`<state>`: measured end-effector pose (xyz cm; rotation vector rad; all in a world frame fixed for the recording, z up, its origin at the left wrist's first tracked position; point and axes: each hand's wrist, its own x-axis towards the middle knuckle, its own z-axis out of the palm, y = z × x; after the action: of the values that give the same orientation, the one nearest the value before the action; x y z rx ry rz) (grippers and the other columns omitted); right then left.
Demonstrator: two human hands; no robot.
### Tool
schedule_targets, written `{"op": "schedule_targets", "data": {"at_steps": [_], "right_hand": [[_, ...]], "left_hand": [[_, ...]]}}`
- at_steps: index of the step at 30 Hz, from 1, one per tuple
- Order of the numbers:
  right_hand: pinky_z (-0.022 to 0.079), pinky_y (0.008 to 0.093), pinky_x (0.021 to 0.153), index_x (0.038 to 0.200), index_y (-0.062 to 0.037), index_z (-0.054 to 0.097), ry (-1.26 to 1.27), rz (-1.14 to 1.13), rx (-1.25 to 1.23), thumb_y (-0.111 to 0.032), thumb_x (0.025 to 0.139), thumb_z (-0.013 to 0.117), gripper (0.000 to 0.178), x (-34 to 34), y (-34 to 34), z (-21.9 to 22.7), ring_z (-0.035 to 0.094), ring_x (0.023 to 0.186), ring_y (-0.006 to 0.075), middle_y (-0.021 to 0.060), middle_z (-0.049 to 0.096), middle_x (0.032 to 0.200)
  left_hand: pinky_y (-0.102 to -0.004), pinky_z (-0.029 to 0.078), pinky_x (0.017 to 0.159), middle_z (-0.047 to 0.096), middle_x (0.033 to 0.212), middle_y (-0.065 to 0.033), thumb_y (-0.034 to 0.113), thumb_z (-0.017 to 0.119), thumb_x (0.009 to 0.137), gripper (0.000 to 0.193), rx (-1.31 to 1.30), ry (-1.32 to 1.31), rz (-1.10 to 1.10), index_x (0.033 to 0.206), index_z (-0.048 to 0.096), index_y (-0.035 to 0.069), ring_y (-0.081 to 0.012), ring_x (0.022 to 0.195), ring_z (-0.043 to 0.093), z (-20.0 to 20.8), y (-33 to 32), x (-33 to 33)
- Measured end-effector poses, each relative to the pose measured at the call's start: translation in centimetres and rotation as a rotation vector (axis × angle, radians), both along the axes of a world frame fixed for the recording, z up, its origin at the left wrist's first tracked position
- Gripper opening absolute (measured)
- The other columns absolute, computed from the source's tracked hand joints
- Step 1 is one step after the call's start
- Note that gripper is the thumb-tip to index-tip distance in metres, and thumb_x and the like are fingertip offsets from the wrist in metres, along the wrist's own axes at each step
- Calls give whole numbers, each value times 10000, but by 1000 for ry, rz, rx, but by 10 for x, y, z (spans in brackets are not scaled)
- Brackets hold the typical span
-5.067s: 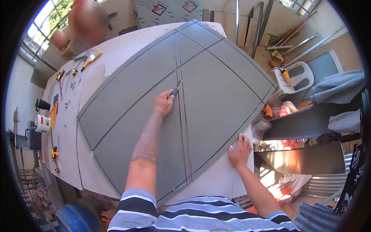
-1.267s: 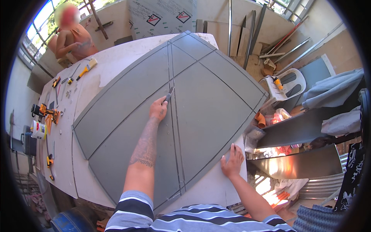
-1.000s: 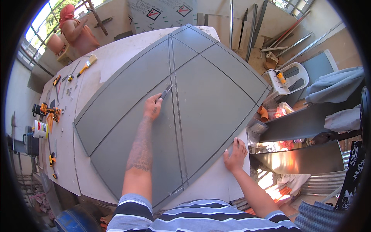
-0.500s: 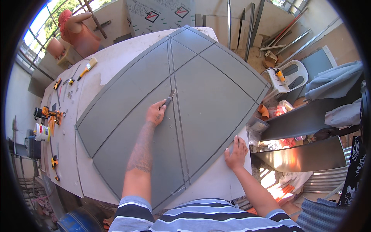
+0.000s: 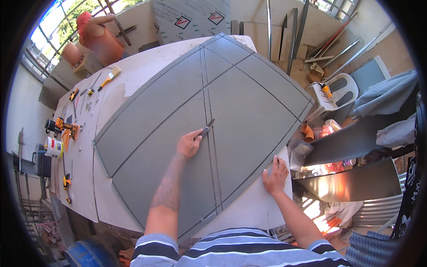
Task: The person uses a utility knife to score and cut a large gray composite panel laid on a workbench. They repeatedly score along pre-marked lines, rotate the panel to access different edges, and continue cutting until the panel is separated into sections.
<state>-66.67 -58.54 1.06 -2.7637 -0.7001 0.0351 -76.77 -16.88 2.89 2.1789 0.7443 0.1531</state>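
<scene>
A large grey panel [image 5: 164, 133] with dark grooves lies slantwise before me. My left hand [image 5: 190, 143] is closed round a dark-handled bladed tool [image 5: 207, 129]. The tool's metal tip rests at the paired grooves running down the panel's middle; whether it is a knife or a scraper I cannot make out. My right hand [image 5: 275, 175] lies with fingers stretched out at the panel's right near edge, beside the white tabletop [image 5: 253, 209].
Along the table's left side are a paintbrush [image 5: 109, 78], a cordless drill [image 5: 62, 127], a white tub [image 5: 54, 147] and clamps. A co-worker [image 5: 102, 38] is at the far left. To the right stand a white plastic chair [image 5: 331, 98] and metal sheets [image 5: 351, 182].
My left hand has drawn the tool a little toward me along the paired grooves. The whole view has shifted slightly. My right hand stays at the panel's edge.
</scene>
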Motion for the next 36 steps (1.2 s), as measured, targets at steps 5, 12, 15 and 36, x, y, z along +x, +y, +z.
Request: {"op": "schedule_targets", "data": {"at_steps": [5, 12, 15, 36], "right_hand": [[242, 544, 1235, 1624, 5, 373, -10, 8, 18, -337, 911, 691, 853, -2, -1, 0, 317, 1531, 383, 204, 391, 1576], [257, 552, 1224, 1613, 10, 389, 3, 8, 28, -330, 905, 695, 843, -2, 0, 3, 329, 1521, 391, 205, 404, 1562], [260, 554, 1223, 1610, 14, 388, -52, 33, 56, -326, 902, 696, 843, 0, 1, 2, 332, 1519, 394, 206, 404, 1563], [244, 544, 1235, 1629, 4, 361, 1, 5, -22, -339, 922, 676, 847, 0, 2, 4, 314, 1537, 384, 199, 388, 1585]], "left_hand": [[-422, 535, 1064, 755, 1290, -187, 276, 619, 1070, 416, -163, -36, 187, 1446, 676, 105, -338, 1203, 711, 2, 15, 18], [-423, 534, 1063, 748, 1329, -178, 234, 596, 1069, 425, 49, -32, 195, 1472, 659, 111, -332, 1223, 712, -7, 32, 50], [-426, 534, 1072, 741, 1349, -170, 229, 593, 1064, 424, -93, -40, 175, 1470, 666, 128, -337, 1244, 703, -17, 31, 53], [-440, 527, 1089, 718, 1387, -164, 263, 611, 1053, 438, 3, 5, 100, 1475, 666, 158, -352, 1290, 673, -1, 18, 33]]}}
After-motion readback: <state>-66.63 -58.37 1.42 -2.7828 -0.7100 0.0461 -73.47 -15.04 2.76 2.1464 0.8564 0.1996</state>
